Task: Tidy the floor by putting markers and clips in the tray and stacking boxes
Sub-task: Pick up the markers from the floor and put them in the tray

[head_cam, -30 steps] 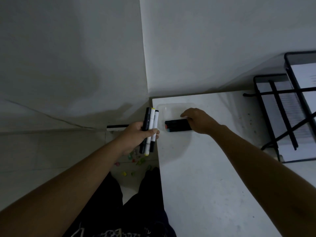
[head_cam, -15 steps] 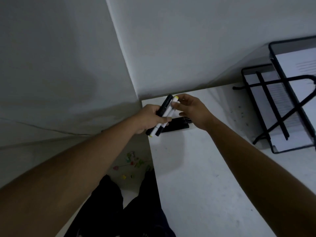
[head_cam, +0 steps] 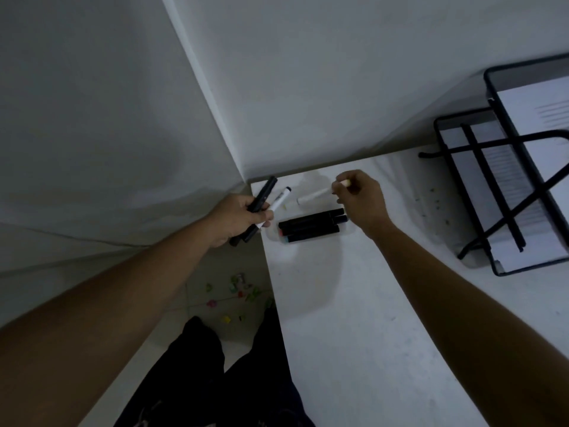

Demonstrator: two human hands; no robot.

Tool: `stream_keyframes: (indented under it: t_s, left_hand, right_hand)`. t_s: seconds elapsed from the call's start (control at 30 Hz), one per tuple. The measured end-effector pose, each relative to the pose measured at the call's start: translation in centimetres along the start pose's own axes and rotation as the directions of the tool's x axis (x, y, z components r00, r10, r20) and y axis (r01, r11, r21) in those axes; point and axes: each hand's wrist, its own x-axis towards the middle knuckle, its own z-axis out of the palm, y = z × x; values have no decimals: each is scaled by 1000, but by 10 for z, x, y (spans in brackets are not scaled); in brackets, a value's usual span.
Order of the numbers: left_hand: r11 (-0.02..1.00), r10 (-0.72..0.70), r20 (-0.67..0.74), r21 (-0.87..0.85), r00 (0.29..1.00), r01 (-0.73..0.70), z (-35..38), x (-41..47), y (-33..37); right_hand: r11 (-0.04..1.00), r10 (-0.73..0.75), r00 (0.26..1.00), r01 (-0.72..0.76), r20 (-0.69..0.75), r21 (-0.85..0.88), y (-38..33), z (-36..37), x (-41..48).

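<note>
Table (head_cam: 385,318): one, white; its left edge runs up the middle of the view.

Wire rack (head_cam: 505,192): one, black, two tiers with paper in them, at the table's far right edge, well apart from the tray.

Tray (head_cam: 308,211): one, clear plastic, at the far left corner of the table.

Markers: six counted.
- Three black markers (head_cam: 311,224) lie side by side in the near part of the tray, lengthwise along it.
- One white marker (head_cam: 314,196) is pinched at its end by the fingertips of the right hand (head_cam: 360,201). It is roughly level over the far part of the tray. Whether it touches the tray I cannot tell.
- The left hand (head_cam: 237,220) is curled round two more, a black marker (head_cam: 264,192) and a dark-capped white marker (head_cam: 281,197). It holds them at the table's left edge, just beside the tray.

Clips (head_cam: 240,291): small and coloured, scattered on the floor (head_cam: 172,322) beside the table's left edge. About ten, but too blurred for an exact count. The person's dark trouser legs stand just near of them.
</note>
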Motion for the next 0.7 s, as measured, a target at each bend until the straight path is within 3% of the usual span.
stream_keyframes:
  t_s: [0.1, 0.2, 0.3, 0.4, 0.53, 0.7]
  left_hand:
    - [998, -10, -53, -62, 999, 7, -2, 3, 3]
    - [998, -1, -68, -69, 998, -3, 1, 3, 7]
    - [997, 24, -71, -74, 997, -29, 6, 4, 8]
    - [997, 71, -64, 0, 995, -72, 10, 7, 8]
    - [994, 104, -62, 38, 993, -102, 14, 8, 10]
    - [993, 109, -67, 60, 992, -105, 13, 11, 8]
  right_hand:
    - [986, -59, 997, 66, 49, -152, 6, 4, -1]
    - [946, -129, 974, 178, 189, -271, 9, 4, -4]
    - [817, -246, 928, 354, 279, -455, 12, 4, -3]
    - [666, -300, 905, 425, 302, -613, 19, 7, 0]
    - [538, -331, 864, 503, 380, -676, 30, 12, 0]
    - [452, -326, 804, 595, 497, -665, 33, 18, 0]
